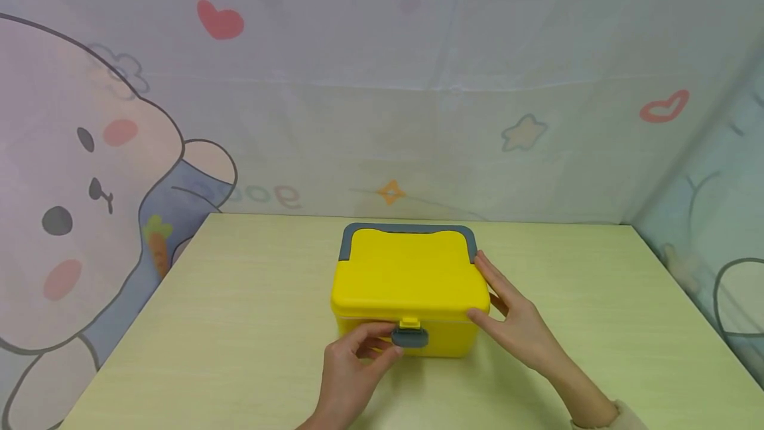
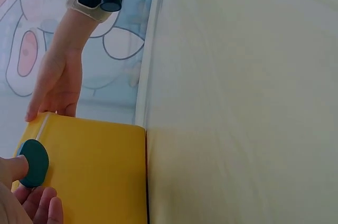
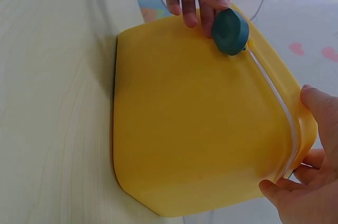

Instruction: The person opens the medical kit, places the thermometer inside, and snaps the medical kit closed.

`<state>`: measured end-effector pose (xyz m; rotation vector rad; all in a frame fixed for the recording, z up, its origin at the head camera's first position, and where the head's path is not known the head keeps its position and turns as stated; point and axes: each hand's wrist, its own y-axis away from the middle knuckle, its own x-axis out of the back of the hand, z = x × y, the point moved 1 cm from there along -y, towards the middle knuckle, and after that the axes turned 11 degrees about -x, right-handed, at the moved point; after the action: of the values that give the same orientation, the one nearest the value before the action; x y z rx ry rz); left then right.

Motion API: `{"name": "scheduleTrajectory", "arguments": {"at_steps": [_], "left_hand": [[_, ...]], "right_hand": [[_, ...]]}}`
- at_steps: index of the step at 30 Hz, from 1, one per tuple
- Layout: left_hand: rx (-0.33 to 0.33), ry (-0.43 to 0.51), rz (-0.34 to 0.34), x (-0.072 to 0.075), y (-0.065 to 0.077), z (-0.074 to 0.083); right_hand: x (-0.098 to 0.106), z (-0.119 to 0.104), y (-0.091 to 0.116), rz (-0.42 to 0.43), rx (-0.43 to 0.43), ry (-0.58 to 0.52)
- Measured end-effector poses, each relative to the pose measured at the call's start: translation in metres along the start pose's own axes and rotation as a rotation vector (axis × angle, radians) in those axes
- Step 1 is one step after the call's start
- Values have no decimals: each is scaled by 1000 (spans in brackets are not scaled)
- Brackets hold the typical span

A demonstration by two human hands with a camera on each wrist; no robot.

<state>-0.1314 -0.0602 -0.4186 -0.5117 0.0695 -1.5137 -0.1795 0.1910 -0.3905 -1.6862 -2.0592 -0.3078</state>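
A yellow storage box (image 1: 412,277) with a grey carry handle (image 1: 412,228) folded on its lid stands on the table, lid down. At its front, my left hand (image 1: 353,367) pinches the dark grey latch (image 1: 410,337) by its left side; in the left wrist view the thumb lies on the latch (image 2: 36,163). My right hand (image 1: 525,330) holds the lid's right front corner, its thumb at the front edge and its fingers along the side. From the right wrist view, the right hand (image 3: 311,171) spans the lid's edge. The inside of the box is hidden.
The pale wooden table (image 1: 251,310) extends around the box on all sides. Behind it hangs a printed cloth backdrop (image 1: 358,85) with a cartoon animal at the left, and more cloth (image 1: 710,217) borders the right side.
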Motion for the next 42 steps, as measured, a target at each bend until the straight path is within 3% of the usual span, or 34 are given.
{"name": "scheduleTrajectory", "arguments": {"at_steps": [7, 14, 42], "left_hand": [[40, -40, 40, -2, -1, 3], [84, -2, 54, -5, -2, 3], [161, -4, 120, -9, -4, 6]], "right_hand": [[0, 0, 0, 1, -1, 5], [0, 0, 0, -12, -3, -7], [-1, 1, -1, -8, -3, -4]]}}
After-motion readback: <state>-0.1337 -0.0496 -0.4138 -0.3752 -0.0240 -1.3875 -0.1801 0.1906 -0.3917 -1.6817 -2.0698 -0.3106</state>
